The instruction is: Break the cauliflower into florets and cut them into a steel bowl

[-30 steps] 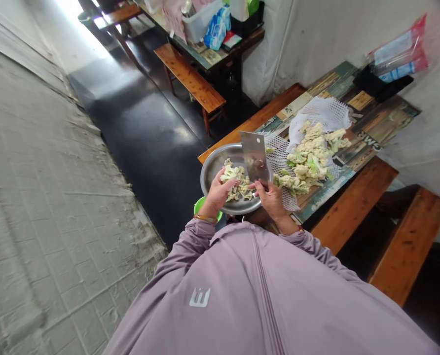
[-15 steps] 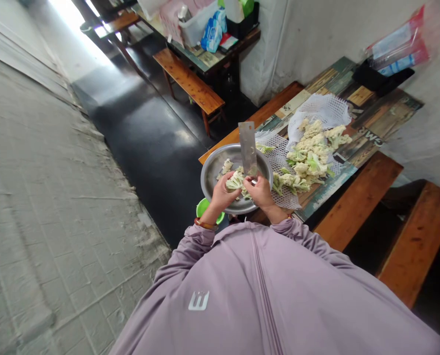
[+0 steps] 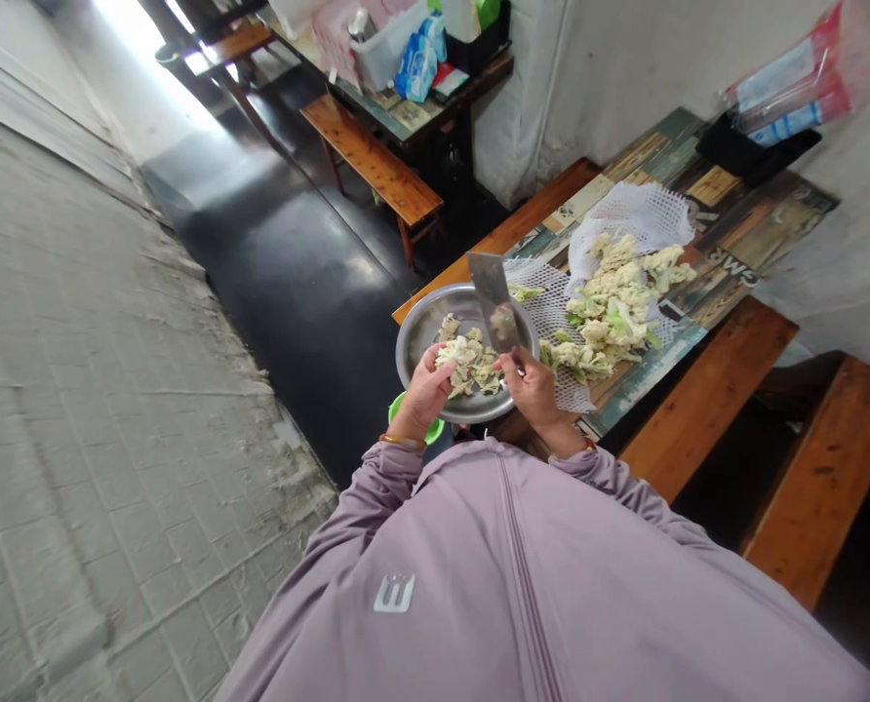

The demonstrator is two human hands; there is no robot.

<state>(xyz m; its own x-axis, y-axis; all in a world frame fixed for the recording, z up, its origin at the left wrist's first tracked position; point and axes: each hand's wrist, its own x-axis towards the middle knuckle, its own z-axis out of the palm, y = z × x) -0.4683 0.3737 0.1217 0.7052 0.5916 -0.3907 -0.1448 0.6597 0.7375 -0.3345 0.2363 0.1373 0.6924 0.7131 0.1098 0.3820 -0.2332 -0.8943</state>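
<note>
My left hand [image 3: 424, 395] is closed on a piece of cauliflower [image 3: 453, 355] over a round metal basin [image 3: 408, 331]. In my right hand [image 3: 535, 392] is a cleaver [image 3: 494, 297], its broad blade tilted up and away from me above the basin's right side. The blade is apart from the held piece. Cut florets [image 3: 488, 377] lie in the basin below the hands. To the right, a heap of cauliflower [image 3: 614, 302] with some green leaves rests on white netting [image 3: 629, 216].
The netting lies on a patterned wooden table [image 3: 734, 229] with a black tray [image 3: 761, 151] of packaged goods at its far end. Wooden benches [image 3: 709, 395] flank it. A green container [image 3: 433, 429] shows below the basin. Another bench [image 3: 376, 161] and a loaded table stand farther off.
My hands have moved apart. The right hand and cleaver shifted right and the blade turned; the left hand, with the cauliflower, dropped slightly and more florets show in the basin.
</note>
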